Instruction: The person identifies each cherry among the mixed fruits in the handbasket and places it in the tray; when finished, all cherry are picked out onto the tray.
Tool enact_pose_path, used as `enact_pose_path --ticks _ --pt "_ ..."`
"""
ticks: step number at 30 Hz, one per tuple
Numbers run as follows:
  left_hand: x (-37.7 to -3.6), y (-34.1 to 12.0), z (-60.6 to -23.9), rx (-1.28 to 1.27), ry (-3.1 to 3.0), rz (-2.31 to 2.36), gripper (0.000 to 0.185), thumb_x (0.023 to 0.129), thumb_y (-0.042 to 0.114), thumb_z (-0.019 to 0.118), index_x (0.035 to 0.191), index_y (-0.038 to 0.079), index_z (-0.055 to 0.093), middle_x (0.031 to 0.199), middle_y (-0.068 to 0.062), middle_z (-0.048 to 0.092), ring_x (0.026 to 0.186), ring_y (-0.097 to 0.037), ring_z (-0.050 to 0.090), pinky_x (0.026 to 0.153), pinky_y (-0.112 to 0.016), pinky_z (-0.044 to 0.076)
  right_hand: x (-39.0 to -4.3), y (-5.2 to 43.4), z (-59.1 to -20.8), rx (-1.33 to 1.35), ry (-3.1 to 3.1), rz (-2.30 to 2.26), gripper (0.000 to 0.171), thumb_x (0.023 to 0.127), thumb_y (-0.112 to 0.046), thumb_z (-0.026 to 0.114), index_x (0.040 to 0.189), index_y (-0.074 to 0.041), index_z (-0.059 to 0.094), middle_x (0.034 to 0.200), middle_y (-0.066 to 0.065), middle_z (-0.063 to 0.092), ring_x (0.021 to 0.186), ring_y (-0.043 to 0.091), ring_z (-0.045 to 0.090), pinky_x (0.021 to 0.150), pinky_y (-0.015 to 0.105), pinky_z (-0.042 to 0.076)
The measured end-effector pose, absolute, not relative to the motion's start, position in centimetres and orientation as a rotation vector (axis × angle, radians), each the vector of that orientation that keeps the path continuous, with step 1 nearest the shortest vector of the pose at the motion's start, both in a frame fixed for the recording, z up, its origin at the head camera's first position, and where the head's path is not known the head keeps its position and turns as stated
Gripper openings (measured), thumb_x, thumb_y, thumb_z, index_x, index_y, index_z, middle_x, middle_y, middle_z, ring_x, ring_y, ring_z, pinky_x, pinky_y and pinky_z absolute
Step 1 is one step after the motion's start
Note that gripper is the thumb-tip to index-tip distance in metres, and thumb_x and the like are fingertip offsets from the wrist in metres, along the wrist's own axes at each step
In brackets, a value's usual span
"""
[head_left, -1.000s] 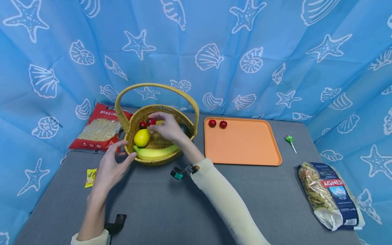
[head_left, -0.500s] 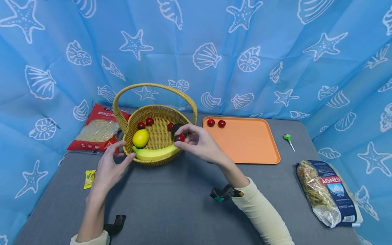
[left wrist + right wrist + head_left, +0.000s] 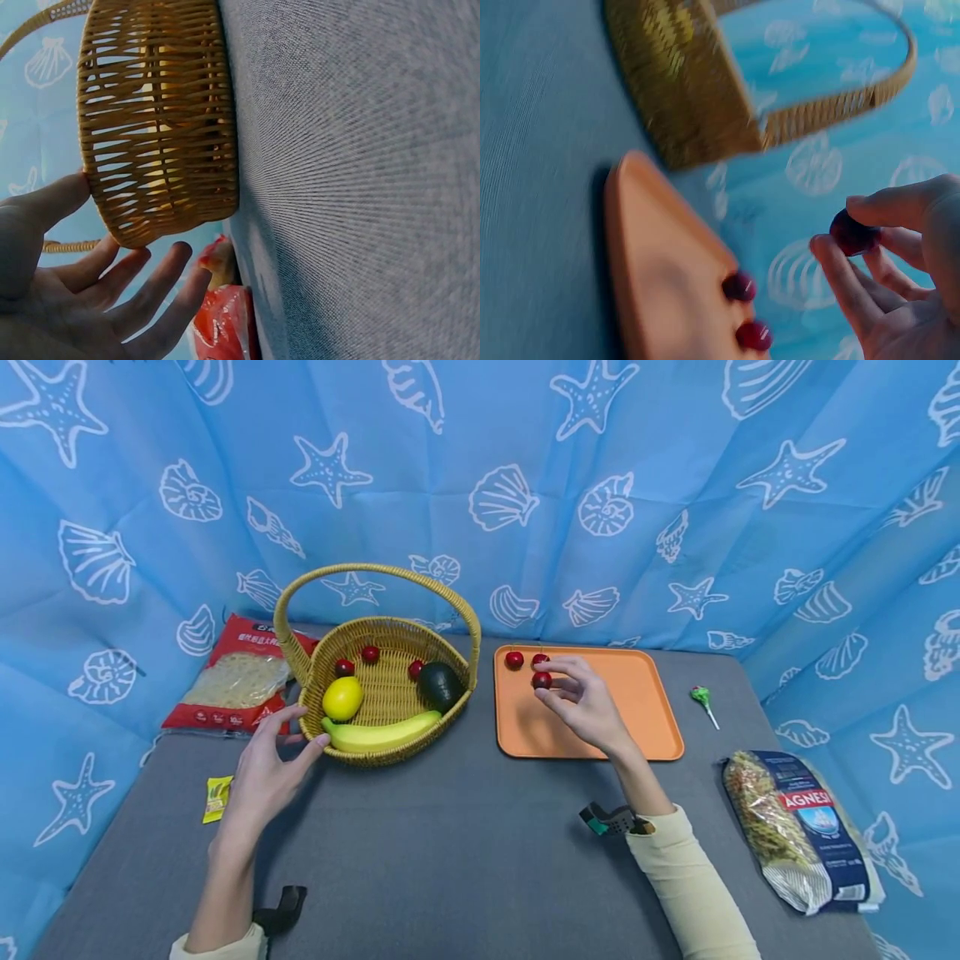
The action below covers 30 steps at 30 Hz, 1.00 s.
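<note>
My right hand [image 3: 588, 703] pinches a dark red cherry [image 3: 542, 680] between thumb and fingers, held above the orange tray [image 3: 630, 718]. Two more cherries lie near the tray's back left edge, one cherry [image 3: 513, 660] in plain sight and the other partly behind the held one. At the left, my left hand [image 3: 273, 768] rests its thumb and fingertips against the rim of the wicker basket [image 3: 382, 758]; the other fingers spread loosely in the left wrist view. Inside the basket are a lemon [image 3: 342, 698], a banana [image 3: 384, 732], an avocado [image 3: 440, 685] and several cherries [image 3: 371, 654].
A red bag of pasta [image 3: 240, 677] lies behind the basket's left side. Nearer is a small yellow packet [image 3: 217, 798]. Right of the tray are a green lollipop [image 3: 702, 697] and an AGNESI pasta bag [image 3: 802, 831]. A blue curtain [image 3: 420, 468] hangs behind the grey table [image 3: 450, 860].
My right hand has taken a cherry out of the basket and carried it right, over the tray. My left hand has stayed at the basket's rim.
</note>
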State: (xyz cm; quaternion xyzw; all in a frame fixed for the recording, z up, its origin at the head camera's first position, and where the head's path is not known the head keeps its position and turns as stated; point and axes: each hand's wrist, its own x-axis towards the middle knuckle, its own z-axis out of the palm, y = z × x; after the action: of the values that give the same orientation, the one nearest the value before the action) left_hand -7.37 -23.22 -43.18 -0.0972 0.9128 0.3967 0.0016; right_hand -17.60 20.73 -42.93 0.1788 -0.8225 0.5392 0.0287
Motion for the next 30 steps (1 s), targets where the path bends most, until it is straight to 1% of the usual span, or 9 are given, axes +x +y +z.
enact_pose_path --ticks 3,6,11,15,18,20,23,25,30 --pt "-7.3 -23.3 -43.2 -0.296 2.878 1.251 0.069 0.106 0.041 0.072 0.161 0.009 0.045 0.171 -0.027 0.039 0.137 -0.050 0.060 0.105 -0.069 0.055 -18.8 21.9 -44.3 0.491 -2.523 1.706 0.039 0.097 0.005 0.076 0.135 0.009 0.066 0.134 0.028 0.057 0.126 0.049 0.069 0.094 0.009 0.058" --pt "-7.3 -23.4 -43.2 -0.294 2.879 1.257 0.069 0.106 0.040 0.072 0.161 0.009 0.045 0.171 -0.027 0.039 0.138 -0.051 0.060 0.106 -0.069 0.054 -20.1 22.8 -45.3 0.417 -2.517 1.745 0.040 0.096 0.008 0.075 0.134 0.010 0.064 0.138 0.030 0.058 0.130 0.051 0.067 0.093 0.009 0.058" --pt "-7.3 -23.3 -43.1 -0.304 2.863 1.255 0.069 0.106 0.042 0.071 0.162 0.010 0.044 0.172 -0.026 0.038 0.139 -0.050 0.059 0.108 -0.070 0.053 -22.2 24.1 -46.5 0.287 -2.541 1.741 0.040 0.097 0.006 0.075 0.135 0.009 0.063 0.142 0.029 0.063 0.132 0.047 0.067 0.093 0.007 0.057" --pt "-7.4 -23.3 -43.1 -0.301 2.860 1.254 0.070 0.106 0.042 0.070 0.162 0.011 0.044 0.172 -0.026 0.038 0.140 -0.050 0.058 0.110 -0.071 0.052 -23.5 25.0 -47.2 0.189 -2.611 1.671 0.044 0.099 0.000 0.075 0.140 0.007 0.062 0.143 0.030 0.065 0.131 0.046 0.068 0.092 0.006 0.056" --pt "-7.4 -23.4 -43.2 -0.295 2.861 1.256 0.070 0.106 0.042 0.071 0.162 0.011 0.043 0.172 -0.026 0.037 0.140 -0.050 0.058 0.110 -0.071 0.052 -24.3 25.5 -47.6 0.124 -2.694 1.586 0.044 0.101 -0.006 0.075 0.142 0.003 0.063 0.142 0.029 0.068 0.129 0.045 0.070 0.097 0.017 0.061" --pt "-7.4 -23.4 -43.3 -0.296 2.859 1.255 0.070 0.106 0.042 0.071 0.162 0.011 0.043 0.172 -0.026 0.037 0.140 -0.050 0.058 0.110 -0.071 0.052 -24.8 25.7 -47.9 0.110 -2.741 1.535 0.042 0.102 -0.007 0.075 0.141 0.001 0.064 0.140 0.028 0.069 0.127 0.044 0.071 0.104 0.031 0.063" --pt "-7.5 -23.5 -43.3 -0.301 2.847 1.254 0.071 0.106 0.042 0.071 0.163 0.011 0.042 0.173 -0.026 0.037 0.140 -0.050 0.058 0.110 -0.070 0.052 -25.4 25.9 -48.4 0.114 -2.778 1.505 0.041 0.103 -0.007 0.073 0.141 0.001 0.064 0.141 0.028 0.069 0.129 0.044 0.070 0.112 0.051 0.058" --pt "-7.5 -23.5 -43.3 -0.305 2.835 1.255 0.072 0.106 0.043 0.071 0.163 0.012 0.042 0.173 -0.026 0.036 0.141 -0.050 0.057 0.110 -0.070 0.052 -25.6 26.0 -48.6 0.112 -2.784 1.501 0.040 0.103 -0.006 0.073 0.141 0.002 0.063 0.142 0.029 0.068 0.130 0.044 0.069 0.114 0.055 0.056" --pt "-7.6 -23.5 -43.3 -0.308 2.823 1.259 0.072 0.106 0.044 0.071 0.164 0.012 0.042 0.173 -0.026 0.036 0.141 -0.049 0.057 0.110 -0.069 0.053 -25.7 26.1 -48.7 0.092 -2.783 1.485 0.041 0.104 -0.007 0.071 0.143 0.003 0.062 0.144 0.030 0.067 0.132 0.045 0.066 0.115 0.057 0.054"
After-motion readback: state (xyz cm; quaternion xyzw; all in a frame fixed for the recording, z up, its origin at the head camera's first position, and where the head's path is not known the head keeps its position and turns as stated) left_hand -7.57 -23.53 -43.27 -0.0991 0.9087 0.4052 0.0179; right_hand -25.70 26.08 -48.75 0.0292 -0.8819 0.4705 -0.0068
